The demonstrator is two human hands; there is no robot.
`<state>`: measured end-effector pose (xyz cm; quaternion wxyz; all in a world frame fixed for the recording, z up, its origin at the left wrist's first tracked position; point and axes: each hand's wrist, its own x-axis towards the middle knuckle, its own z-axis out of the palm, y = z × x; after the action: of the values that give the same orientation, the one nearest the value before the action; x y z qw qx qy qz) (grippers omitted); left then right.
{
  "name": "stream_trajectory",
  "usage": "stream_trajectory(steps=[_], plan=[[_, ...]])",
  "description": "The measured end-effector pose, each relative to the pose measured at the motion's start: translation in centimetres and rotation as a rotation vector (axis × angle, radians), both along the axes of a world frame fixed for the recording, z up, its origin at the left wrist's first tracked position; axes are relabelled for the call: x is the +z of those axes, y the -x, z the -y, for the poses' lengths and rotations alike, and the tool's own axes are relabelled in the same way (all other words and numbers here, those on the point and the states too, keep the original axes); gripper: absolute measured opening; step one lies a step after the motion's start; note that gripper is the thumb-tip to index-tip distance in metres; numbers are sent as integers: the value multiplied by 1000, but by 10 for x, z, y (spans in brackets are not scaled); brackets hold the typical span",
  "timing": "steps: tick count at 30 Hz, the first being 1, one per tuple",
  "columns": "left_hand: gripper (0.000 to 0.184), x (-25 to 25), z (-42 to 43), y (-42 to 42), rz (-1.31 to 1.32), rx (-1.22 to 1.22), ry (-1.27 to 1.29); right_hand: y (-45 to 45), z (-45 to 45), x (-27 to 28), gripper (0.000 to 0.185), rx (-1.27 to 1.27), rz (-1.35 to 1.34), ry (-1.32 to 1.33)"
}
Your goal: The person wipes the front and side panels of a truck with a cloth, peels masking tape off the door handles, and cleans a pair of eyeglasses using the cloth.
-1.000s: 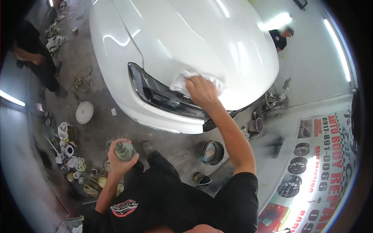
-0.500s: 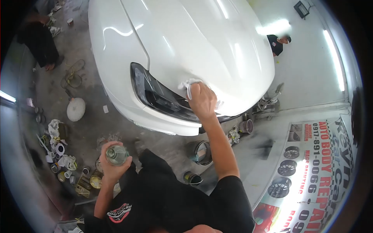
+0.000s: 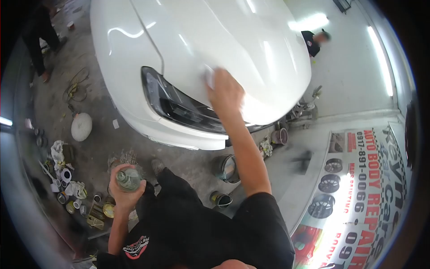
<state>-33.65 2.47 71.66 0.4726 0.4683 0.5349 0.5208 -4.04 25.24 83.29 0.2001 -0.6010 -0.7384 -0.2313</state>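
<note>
A white car (image 3: 197, 27) fills the upper middle, its hood rising above a dark headlight (image 3: 179, 107). My right hand (image 3: 227, 93), blurred by motion, is closed on a white cloth (image 3: 209, 77) at the hood just above the headlight. Whether the cloth presses on the paint is hard to see through the blur. Lower left, my left hand (image 3: 123, 197) wraps round a clear glass bottle (image 3: 128, 179), its neck pointing up toward me. The bottle is held away from the car, over the floor.
Buckets (image 3: 226, 168) stand beneath my right arm. Cans, rags and tape rolls (image 3: 66, 175) clutter the floor at left, near a round white pad (image 3: 81, 127). One person (image 3: 312, 43) is beyond the car; another (image 3: 40, 36) stands upper left. A printed banner (image 3: 358, 193) is at right.
My right hand has slid the cloth upward and slightly left on the hood. My left hand still holds the bottle. The person at upper left has shifted their legs, and the view has moved slightly.
</note>
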Motion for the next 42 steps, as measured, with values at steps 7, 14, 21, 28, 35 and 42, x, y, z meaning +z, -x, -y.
stream_trajectory(steps=[7,14,21,28,35,42], plan=[[59,9,-20,-37,-53,-150,-21,1,-22,-3,22,117,-71,22],[59,10,15,-8,-147,-92,-50,-180,45,-5,35,-457,-354,-20],[56,16,-9,-41,-80,-172,14,59,-31,-2,13,156,-197,28],[56,20,7,-10,-145,-102,-35,-200,50,1,46,-762,-569,47],[62,16,-17,-17,-228,-194,-102,-82,38,-25,19,-261,-476,-36],[62,50,-23,-52,-187,-180,-107,-289,70,-41,36,-653,-78,139]])
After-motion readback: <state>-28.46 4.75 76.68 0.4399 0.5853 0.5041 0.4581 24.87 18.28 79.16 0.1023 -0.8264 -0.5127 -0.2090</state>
